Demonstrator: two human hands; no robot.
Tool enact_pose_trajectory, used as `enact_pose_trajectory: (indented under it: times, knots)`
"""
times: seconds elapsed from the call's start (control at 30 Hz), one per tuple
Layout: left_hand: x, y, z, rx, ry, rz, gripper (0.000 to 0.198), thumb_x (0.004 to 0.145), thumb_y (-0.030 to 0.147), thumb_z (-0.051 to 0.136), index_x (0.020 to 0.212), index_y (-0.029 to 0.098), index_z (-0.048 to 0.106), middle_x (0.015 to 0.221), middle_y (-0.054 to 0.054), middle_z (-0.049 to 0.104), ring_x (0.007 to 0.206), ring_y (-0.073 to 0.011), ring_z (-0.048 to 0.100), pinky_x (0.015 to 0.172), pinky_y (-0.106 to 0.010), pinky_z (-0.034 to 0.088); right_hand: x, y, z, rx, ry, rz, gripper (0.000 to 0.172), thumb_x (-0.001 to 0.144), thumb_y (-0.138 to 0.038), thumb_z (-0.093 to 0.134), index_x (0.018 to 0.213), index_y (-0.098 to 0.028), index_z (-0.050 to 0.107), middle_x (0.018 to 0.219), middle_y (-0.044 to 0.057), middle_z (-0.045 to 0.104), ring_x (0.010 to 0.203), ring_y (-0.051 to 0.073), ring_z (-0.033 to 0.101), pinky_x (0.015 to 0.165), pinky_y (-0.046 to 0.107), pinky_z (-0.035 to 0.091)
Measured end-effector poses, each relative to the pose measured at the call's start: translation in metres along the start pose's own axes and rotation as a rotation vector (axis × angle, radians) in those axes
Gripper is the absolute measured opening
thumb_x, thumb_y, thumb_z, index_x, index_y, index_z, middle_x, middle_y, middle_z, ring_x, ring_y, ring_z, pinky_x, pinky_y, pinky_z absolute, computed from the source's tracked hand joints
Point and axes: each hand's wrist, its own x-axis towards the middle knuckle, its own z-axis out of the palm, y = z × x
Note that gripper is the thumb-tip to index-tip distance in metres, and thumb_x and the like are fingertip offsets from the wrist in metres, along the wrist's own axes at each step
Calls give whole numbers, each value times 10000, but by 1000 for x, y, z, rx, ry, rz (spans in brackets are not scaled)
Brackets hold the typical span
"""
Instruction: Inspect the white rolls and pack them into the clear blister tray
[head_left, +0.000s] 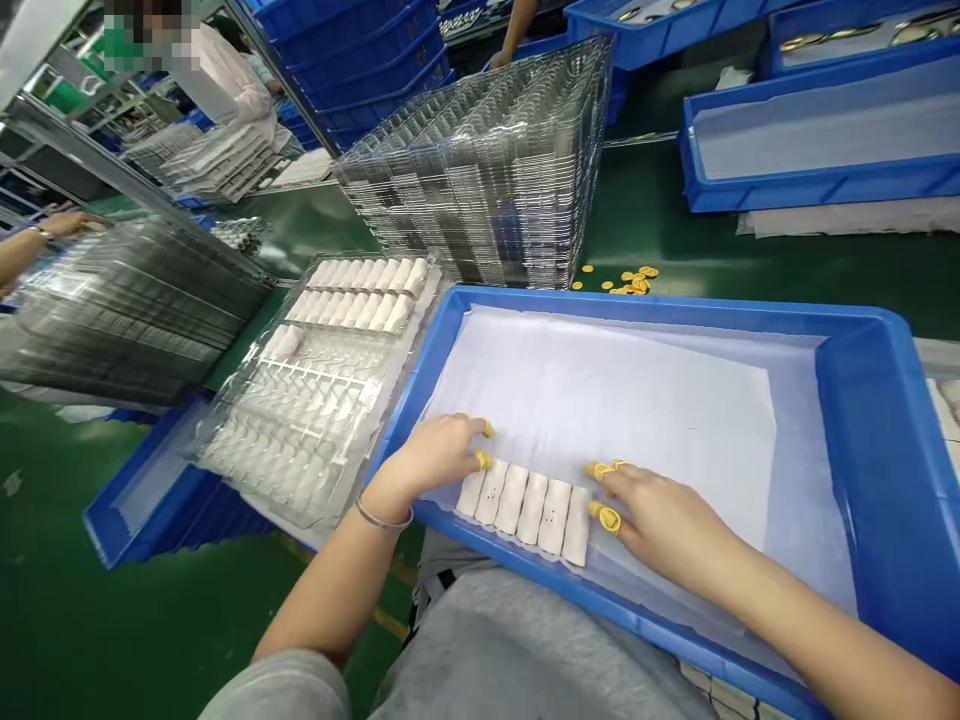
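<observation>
A row of several white wrapped bundles (pixel 534 508), some with small dark marks, lies side by side on white paper (pixel 637 400) along the near edge of a blue tray (pixel 675 312). My left hand (pixel 439 452) is at the row's left end, yellow finger cots on its tips, thumb and forefinger apart. It touches or nearly touches the end bundle; I cannot tell which. Just off the right end, my right hand (pixel 660 515) has its thumb and fingers spread, also in yellow cots. Nothing shows between the fingers of either hand.
Left of the tray sits a clear plastic blister tray (pixel 330 370) partly filled with white bundles. Behind it rises a tall stack of clear trays (pixel 480 170). Loose yellow finger cots (pixel 636 283) lie on the green table (pixel 675 250). Another person's hand (pixel 71 222) is at far left.
</observation>
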Motion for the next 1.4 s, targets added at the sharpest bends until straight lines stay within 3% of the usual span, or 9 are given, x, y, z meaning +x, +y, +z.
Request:
enact_pose_trajectory:
  times: [0.27, 0.43, 0.5, 0.6, 0.77, 0.9, 1.0, 1.27, 1.4]
  knots:
    - [-21, -19, 25, -132, -56, -65, 251, 663, 142, 694, 806, 226, 507, 720, -6, 573, 710, -236, 588, 741, -390, 476, 4, -14, 12, 180, -55, 32, 103, 882, -142, 598, 879, -228, 542, 865, 117, 750, 796, 342, 748, 684, 421, 535]
    - [-23, -12, 13, -450, 38, 90, 223, 881, 303, 604, 980, 244, 413, 919, -32, 586, 875, -216, 641, 784, -375, 553, 1, -7, -11, 465, 89, -32, 109, 958, -244, 517, 892, -268, 434, 917, 60, 716, 919, 271, 755, 799, 394, 598]
    - [-17, 0, 9, -632, 10, 202, 268, 946, 403, 581, 1053, 257, 383, 999, -42, 592, 929, -208, 665, 780, -359, 586, -4, -2, -22, 748, 187, -68, 136, 1020, -379, 540, 988, -263, 475, 1039, 65, 694, 1034, 275, 758, 832, 396, 623]
    - [-2, 31, 8, -1055, -194, 348, 364, 958, 421, 676, 1150, 288, 397, 1079, -37, 600, 944, -200, 692, 760, -352, 617, -11, 2, -34, 1219, 242, -91, 382, 984, -573, 720, 1130, -284, 516, 1155, 44, 635, 1018, 278, 782, 748, 382, 659]
    - [23, 89, 13, -1385, -417, 437, 483, 867, 286, 832, 1169, 296, 456, 1051, -9, 614, 928, -191, 703, 704, -304, 630, -19, 2, -45, 1520, 249, -189, 466, 927, -520, 861, 1191, -338, 523, 1176, -16, 624, 975, 211, 784, 768, 381, 696]
    - [36, 112, 22, -1448, -443, 489, 565, 770, 212, 886, 1164, 280, 487, 996, 15, 610, 804, -142, 661, 619, -236, 600, -25, 3, -52, 1578, 216, -310, 401, 981, -426, 835, 1209, -341, 516, 1152, -18, 685, 989, 177, 769, 764, 310, 675]
    - [43, 112, 31, -1488, -458, 494, 557, 758, 197, 884, 1163, 275, 510, 947, 28, 614, 733, -121, 651, 593, -215, 588, -30, 4, -55, 1541, 237, -365, 507, 990, -344, 839, 1316, -377, 453, 1126, -11, 734, 922, 143, 757, 767, 277, 650]
    - [40, 102, 41, -1614, -511, 389, 625, 766, 153, 843, 1280, 316, 526, 1016, 4, 625, 864, -161, 653, 741, -349, 671, -28, -6, -51, 1518, 310, -238, 632, 845, -271, 972, 1314, -329, 551, 852, -67, 670, 677, 85, 657, 561, 141, 559]
    - [37, 106, 44, -1588, -532, 413, 645, 814, 187, 824, 1369, 323, 526, 1185, -39, 636, 854, -158, 681, 709, -302, 655, -29, -10, -46, 1494, 304, -228, 671, 873, -335, 948, 1385, -388, 519, 966, -47, 678, 754, 120, 713, 676, 235, 637]
